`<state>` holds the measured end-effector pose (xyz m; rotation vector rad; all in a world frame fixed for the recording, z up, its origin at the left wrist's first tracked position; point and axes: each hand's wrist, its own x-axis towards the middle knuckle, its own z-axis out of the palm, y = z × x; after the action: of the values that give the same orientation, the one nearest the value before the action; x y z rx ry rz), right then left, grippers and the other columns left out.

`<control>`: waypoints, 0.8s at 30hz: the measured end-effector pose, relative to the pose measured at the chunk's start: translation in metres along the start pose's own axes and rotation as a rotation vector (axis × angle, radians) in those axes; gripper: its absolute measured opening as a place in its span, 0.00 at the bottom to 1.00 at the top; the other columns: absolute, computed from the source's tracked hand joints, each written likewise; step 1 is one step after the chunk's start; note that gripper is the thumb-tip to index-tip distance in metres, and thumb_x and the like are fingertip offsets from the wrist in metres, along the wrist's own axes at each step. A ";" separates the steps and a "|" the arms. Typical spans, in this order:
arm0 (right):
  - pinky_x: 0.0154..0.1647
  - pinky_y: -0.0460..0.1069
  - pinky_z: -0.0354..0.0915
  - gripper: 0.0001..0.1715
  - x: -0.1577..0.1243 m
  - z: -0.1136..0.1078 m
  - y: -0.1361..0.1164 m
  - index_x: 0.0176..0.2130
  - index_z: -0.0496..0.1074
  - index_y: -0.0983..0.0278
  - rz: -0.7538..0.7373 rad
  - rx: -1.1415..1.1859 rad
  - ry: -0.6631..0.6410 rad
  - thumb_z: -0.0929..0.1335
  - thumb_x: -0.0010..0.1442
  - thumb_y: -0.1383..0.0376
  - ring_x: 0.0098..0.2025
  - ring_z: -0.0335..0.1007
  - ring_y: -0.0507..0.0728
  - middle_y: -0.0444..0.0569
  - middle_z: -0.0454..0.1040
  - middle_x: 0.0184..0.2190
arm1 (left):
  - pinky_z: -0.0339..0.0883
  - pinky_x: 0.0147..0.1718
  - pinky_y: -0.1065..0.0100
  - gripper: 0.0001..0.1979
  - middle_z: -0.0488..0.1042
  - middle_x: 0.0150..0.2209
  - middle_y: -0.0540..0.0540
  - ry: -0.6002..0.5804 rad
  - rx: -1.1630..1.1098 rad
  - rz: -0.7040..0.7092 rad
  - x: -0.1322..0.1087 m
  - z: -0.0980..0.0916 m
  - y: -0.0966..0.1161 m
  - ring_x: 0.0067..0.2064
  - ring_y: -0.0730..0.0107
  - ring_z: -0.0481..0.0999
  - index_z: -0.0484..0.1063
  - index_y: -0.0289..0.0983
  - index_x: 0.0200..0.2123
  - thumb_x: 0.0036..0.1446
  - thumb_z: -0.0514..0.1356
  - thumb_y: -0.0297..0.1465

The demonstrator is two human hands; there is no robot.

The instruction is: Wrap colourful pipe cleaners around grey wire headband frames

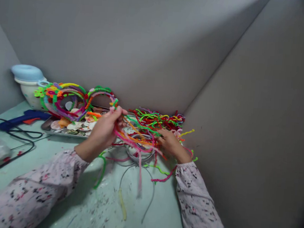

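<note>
Fuzzy chenille stems (125, 136), frame centre: thin, wavy, pink, orange, green! Left hand (108, 125) curled closed round bunch; right hand (170, 143) part-curled at strand ends, grip can't tell. Rounded grey wire hoops (134, 158) beneath.

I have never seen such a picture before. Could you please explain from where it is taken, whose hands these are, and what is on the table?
There is no machine: these are a person's bare hands. The camera sits on that person's head, looking forward and down. The left hand holds fuzzy pipe cleaners; the right hand is at the same bunch, its exact grip unclear. On the pale green table lie a thin wire headband, a pile of pipe cleaners, a blue glue gun and a metal tray of what look like shells. Colourful fuzzy headbands appear above the tray.
</note>
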<state>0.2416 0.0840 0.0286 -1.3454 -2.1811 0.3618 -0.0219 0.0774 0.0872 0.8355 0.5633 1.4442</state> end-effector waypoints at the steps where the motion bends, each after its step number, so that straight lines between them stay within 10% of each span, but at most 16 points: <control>1: 0.39 0.47 0.59 0.10 -0.001 0.001 0.008 0.37 0.75 0.63 0.014 -0.004 -0.002 0.64 0.62 0.66 0.37 0.69 0.54 0.48 0.77 0.36 | 0.63 0.23 0.78 0.08 0.67 0.24 0.52 0.037 0.009 0.050 0.002 0.000 0.005 0.22 0.82 0.64 0.73 0.33 0.28 0.56 0.63 0.32; 7: 0.40 0.48 0.63 0.10 -0.006 -0.006 0.024 0.41 0.76 0.62 0.104 -0.051 0.080 0.66 0.61 0.65 0.38 0.71 0.55 0.49 0.78 0.38 | 0.69 0.26 0.74 0.11 0.73 0.28 0.48 -0.054 0.042 0.015 0.000 0.003 0.028 0.25 0.77 0.71 0.70 0.33 0.28 0.62 0.55 0.30; 13: 0.44 0.49 0.62 0.11 -0.006 0.000 -0.008 0.41 0.76 0.62 -0.041 -0.173 -0.033 0.71 0.56 0.65 0.41 0.69 0.55 0.49 0.76 0.39 | 0.50 0.11 0.81 0.08 0.54 0.17 0.57 -0.207 0.111 -0.243 -0.011 0.007 0.037 0.14 0.84 0.52 0.69 0.33 0.29 0.60 0.58 0.30; 20: 0.43 0.49 0.59 0.07 -0.003 0.017 -0.019 0.36 0.78 0.64 -0.028 -0.332 -0.113 0.69 0.60 0.64 0.40 0.67 0.56 0.51 0.75 0.35 | 0.44 0.11 0.81 0.12 0.50 0.17 0.58 -0.228 0.244 -0.492 -0.018 0.011 0.010 0.15 0.85 0.46 0.62 0.35 0.24 0.56 0.62 0.31; 24: 0.36 0.47 0.57 0.12 -0.002 -0.001 -0.024 0.36 0.77 0.64 0.049 -0.159 0.062 0.64 0.64 0.64 0.35 0.68 0.53 0.49 0.77 0.33 | 0.42 0.12 0.80 0.18 0.48 0.16 0.60 -0.144 0.242 -0.436 -0.018 0.010 -0.012 0.15 0.85 0.44 0.56 0.37 0.22 0.51 0.65 0.30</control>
<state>0.2252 0.0712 0.0412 -1.4767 -2.1665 0.1650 -0.0082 0.0586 0.0812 0.9300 0.7666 0.9232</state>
